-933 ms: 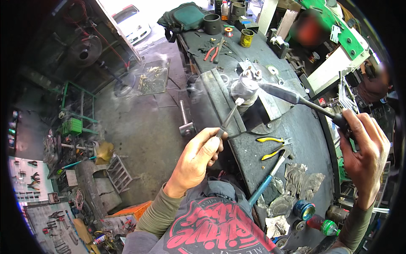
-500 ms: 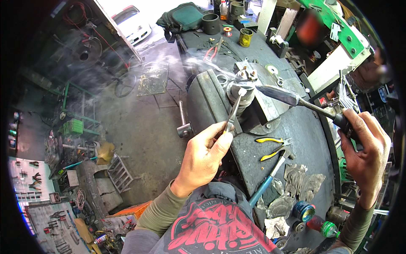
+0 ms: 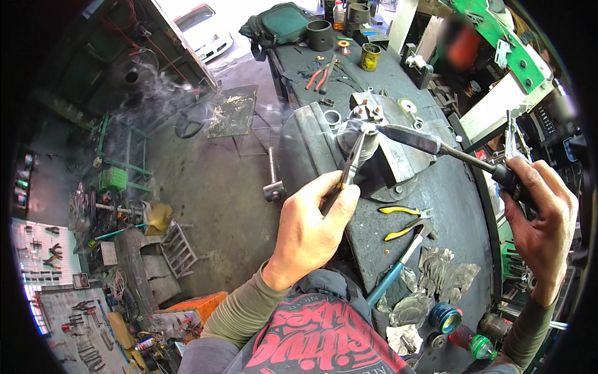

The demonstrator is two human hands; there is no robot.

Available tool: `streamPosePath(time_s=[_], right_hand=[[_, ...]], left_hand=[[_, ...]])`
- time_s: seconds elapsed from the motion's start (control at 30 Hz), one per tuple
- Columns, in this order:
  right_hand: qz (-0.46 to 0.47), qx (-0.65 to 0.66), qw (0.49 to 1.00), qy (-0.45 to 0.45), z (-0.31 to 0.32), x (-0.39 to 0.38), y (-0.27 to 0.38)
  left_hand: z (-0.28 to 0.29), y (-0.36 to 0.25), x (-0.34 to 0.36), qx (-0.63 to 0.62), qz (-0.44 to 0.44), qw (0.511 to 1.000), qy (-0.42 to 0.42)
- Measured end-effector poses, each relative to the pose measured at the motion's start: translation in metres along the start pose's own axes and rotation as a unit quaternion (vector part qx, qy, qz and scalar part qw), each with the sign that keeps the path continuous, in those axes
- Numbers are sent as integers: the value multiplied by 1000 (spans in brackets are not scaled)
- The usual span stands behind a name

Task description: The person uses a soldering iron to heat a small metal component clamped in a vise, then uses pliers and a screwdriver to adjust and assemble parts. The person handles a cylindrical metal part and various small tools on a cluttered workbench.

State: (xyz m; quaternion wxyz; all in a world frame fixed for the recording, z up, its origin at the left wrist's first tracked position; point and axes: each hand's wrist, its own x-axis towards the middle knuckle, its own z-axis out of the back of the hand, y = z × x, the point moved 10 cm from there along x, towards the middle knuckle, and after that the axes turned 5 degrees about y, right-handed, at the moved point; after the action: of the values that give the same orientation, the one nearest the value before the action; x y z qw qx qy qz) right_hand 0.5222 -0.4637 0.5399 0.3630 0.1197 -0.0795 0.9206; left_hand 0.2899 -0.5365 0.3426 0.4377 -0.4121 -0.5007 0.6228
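My left hand point(image 3: 314, 218) is closed around slim, pointed long-nose pliers point(image 3: 353, 167). Their tips reach a small pale bit on top of a round metal part point(image 3: 360, 138) with copper-coloured terminals, clamped in a bench vise point(image 3: 309, 144). Out to the right, my right hand point(image 3: 541, 215) grips the black handle of a large soldering iron point(image 3: 462, 154). Its thick dark head extends left, with its end against or just beside the top of the clamped part. Thin smoke drifts left of the vise. The exact contact at the tips is too small to tell.
Yellow-handled pliers point(image 3: 402, 223), a blue-handled hammer point(image 3: 398, 262) and grey gloves point(image 3: 439, 274) lie on the dark bench near me. Farther back are red-handled pliers point(image 3: 322, 76), a solder spool point(image 3: 343, 47), a yellow can point(image 3: 369, 56) and a green bag point(image 3: 280, 25).
My left hand has moved slightly right, with the pliers' tips now nearer the terminals and the iron's end. The smoke has thinned. My right hand keeps its hold on the iron.
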Motion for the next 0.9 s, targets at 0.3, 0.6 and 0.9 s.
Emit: streamPosePath(time_s=[0.3, 0.6, 0.9], right_hand=[[22, 23, 999, 17, -6, 6, -2], [32, 61, 998, 15, -15, 8, -10], [9, 33, 999, 28, -11, 10, -14]], left_hand=[[0, -7, -3, 83, -55, 994, -44], [2, -20, -4, 160, -39, 985, -49], [1, -27, -6, 199, -54, 976, -67]])
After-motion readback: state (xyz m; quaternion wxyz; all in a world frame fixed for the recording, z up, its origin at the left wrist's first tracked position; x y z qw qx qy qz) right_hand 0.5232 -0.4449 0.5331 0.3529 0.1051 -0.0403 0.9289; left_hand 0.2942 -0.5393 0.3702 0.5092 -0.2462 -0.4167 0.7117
